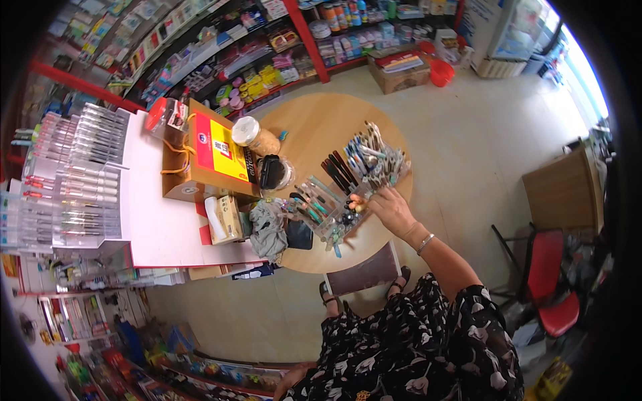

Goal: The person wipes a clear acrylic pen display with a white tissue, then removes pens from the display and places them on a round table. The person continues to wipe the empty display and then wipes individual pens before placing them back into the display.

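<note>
My right hand [392, 209] reaches over the round wooden table [321, 115] to the near edge of a clear plastic pen organizer [328, 220]. Its fingertips are at the front compartments, beside orange-topped pens [357, 202]; whether they grip one is hidden. White and blue pens [368, 155] crowd the far right compartments, with dark red and black pens [338, 172] next to them. Teal and clear pens [311, 203] stand at the left side. My left hand [293, 378] hangs low at the bottom edge, partly cut off; its fingers cannot be made out.
A grey cloth [268, 228], a black wallet-like item [299, 234], a tissue pack [224, 219], a lidded jar [256, 136] and a large gift box [210, 155] lie left of the organizer. Pen racks [95, 175] stand farther left. A red chair [544, 270] is at the right.
</note>
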Tool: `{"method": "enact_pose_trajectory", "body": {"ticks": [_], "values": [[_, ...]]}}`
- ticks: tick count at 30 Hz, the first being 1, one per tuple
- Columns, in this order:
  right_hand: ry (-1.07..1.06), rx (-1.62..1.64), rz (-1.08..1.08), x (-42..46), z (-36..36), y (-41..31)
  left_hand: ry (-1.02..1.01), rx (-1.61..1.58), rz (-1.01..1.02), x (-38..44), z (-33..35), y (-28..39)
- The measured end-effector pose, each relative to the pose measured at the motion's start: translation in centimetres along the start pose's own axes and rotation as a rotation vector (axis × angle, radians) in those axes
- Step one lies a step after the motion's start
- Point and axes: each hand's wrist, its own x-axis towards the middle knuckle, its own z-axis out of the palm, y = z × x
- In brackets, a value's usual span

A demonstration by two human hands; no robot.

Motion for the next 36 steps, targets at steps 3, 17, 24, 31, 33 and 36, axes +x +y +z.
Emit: {"method": "enact_pose_trajectory", "body": {"ticks": [3,17,24,31,33,36], "values": [[0.241,-0.116,0.187,-2.5,-1.1,-5.2,0.01,-0.361,-0.058,-2.4,-2.6,12.3],[-0.15,1.312,1.022,-17.3,14.9,-36.3,-0.236,-0.45,-0.136,4.4,-12.6,15.5],[-0.816,1.907,0.829,-23.1,17.0,-38.4,-0.792,0.261,-0.502,12.8,-19.1,-9.1],[0.486,1.143,1.851,-32.7,28.0,-18.9,-0.875,0.848,-0.517,10.4,-15.3,-5.8],[0.808,1.271,2.076,-30.1,31.7,-15.2,-0.817,0.886,-0.514,11.3,-14.8,-4.6],[1.269,1.563,1.811,-29.3,35.7,-12.7,-0.736,0.896,-0.521,10.9,-14.2,-4.0]]}}
